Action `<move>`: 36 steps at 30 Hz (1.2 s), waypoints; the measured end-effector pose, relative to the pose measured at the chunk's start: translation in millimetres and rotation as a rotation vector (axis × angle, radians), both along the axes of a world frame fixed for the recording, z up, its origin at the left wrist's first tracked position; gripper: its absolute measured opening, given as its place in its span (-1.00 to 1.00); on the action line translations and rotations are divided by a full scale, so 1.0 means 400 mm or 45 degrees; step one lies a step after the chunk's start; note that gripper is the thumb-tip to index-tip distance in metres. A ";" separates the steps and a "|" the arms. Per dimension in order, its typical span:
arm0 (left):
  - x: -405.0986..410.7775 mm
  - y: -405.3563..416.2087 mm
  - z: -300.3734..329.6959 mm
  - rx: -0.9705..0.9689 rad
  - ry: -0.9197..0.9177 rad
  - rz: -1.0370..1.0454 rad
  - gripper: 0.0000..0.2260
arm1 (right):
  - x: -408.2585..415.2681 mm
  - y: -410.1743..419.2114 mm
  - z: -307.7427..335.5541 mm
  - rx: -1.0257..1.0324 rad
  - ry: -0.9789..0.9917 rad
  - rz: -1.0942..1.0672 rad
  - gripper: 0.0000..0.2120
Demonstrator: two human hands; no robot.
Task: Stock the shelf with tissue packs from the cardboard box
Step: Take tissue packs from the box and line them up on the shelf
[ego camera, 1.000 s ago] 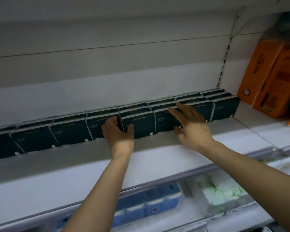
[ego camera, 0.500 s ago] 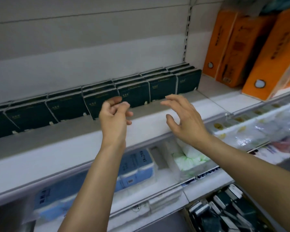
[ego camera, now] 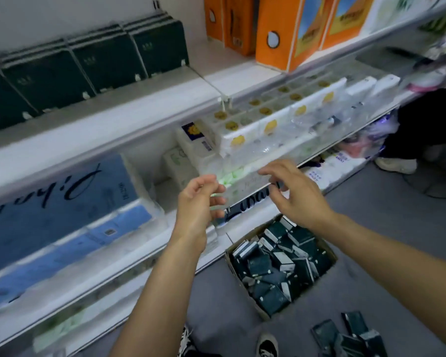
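A row of dark green tissue packs [ego camera: 93,63] stands upright at the back of the white shelf [ego camera: 129,117], upper left. On the grey floor below sits the cardboard box [ego camera: 245,287], holding several more dark green packs [ego camera: 278,264] in a loose heap. My left hand [ego camera: 196,204] and my right hand [ego camera: 294,191] hover in mid-air between shelf and box, above the box's far edge. Both hands have loosely curled fingers and hold nothing.
Orange tissue boxes [ego camera: 281,32] stand on the shelf at the right. Lower shelves carry blue packs [ego camera: 62,202] and white wrapped packs [ego camera: 268,124]. Several loose dark packs [ego camera: 350,333] lie on the floor at the lower right. A shoe [ego camera: 267,345] is at the bottom; another person's shoe [ego camera: 397,164] at the right.
Both hands left the row of packs on the shelf and dropped down toward the box. The view tilted downward, so the box and floor came into sight.
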State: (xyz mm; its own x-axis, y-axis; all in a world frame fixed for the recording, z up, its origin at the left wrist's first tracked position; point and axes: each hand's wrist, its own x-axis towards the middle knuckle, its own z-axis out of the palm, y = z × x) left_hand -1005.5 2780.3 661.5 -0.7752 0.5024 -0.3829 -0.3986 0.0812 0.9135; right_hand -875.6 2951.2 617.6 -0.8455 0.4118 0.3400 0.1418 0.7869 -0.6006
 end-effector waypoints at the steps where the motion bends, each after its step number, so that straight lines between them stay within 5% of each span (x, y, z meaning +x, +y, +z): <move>1: 0.029 0.017 -0.032 -0.036 -0.044 -0.029 -0.90 | 0.039 0.019 -0.032 -0.028 -0.053 -0.020 -0.64; 9: 0.147 0.112 -0.281 -0.281 -0.190 -0.204 -0.92 | 0.229 0.095 -0.318 -0.394 -0.321 -0.206 -0.69; 18: 0.168 0.189 -0.755 -0.614 -0.311 -0.353 -0.89 | 0.345 0.101 -0.782 -0.808 -0.488 -0.506 -0.82; 23: 0.165 0.222 -1.023 -0.727 -0.323 -0.460 -0.90 | 0.362 0.074 -1.024 -1.041 -0.607 -0.611 -0.66; 29: 0.140 0.260 -1.282 -0.872 -0.239 -0.627 -0.84 | 0.345 0.053 -1.260 -1.081 -0.824 -0.622 -0.79; 36: 0.138 0.305 -1.542 -0.951 -0.037 -0.813 -0.79 | 0.324 0.030 -1.486 -1.050 -1.121 -0.472 -0.70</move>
